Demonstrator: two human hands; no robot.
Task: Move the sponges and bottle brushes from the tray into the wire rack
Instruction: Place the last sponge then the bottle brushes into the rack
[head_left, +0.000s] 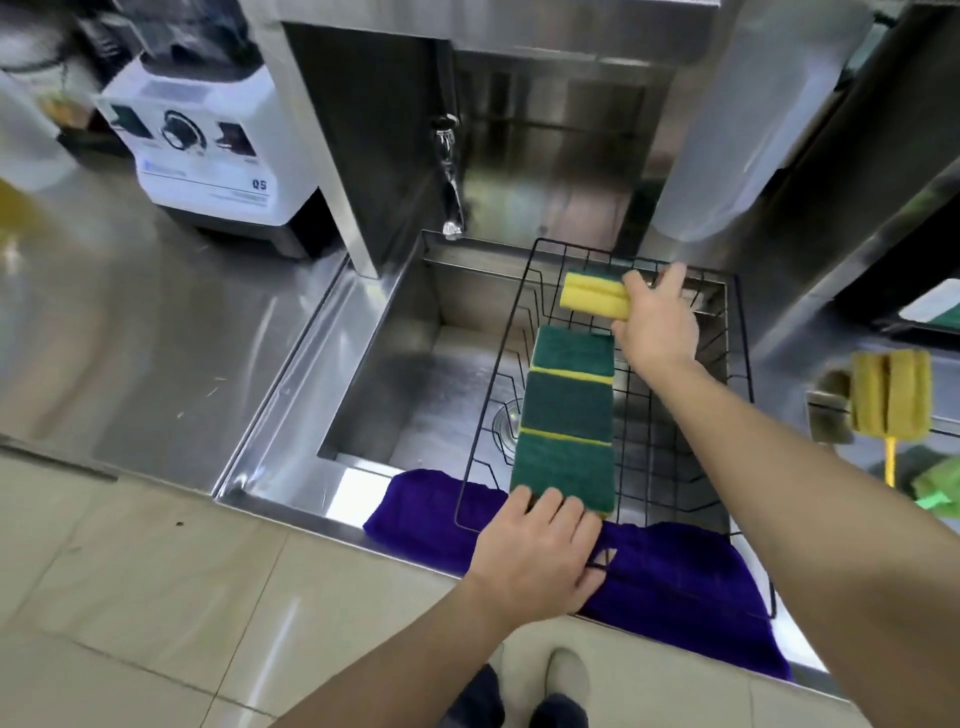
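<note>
A black wire rack (680, 415) sits over the steel sink. Three green-topped sponges (566, 410) lie in a row along its left side. My right hand (657, 319) holds a yellow sponge (592, 294) above the rack's far end, beyond that row. My left hand (540, 551) rests on the rack's near rim, its fingers touching the nearest green sponge. At the right edge a yellow bottle brush (891, 402) with a thin yellow handle stands by a tray that is mostly out of view.
A purple cloth (675, 582) hangs over the sink's front edge under the rack. A tap (451, 197) juts over the sink's back left. A white blender base (200, 156) stands on the left counter. Green items (935, 486) lie at the right edge.
</note>
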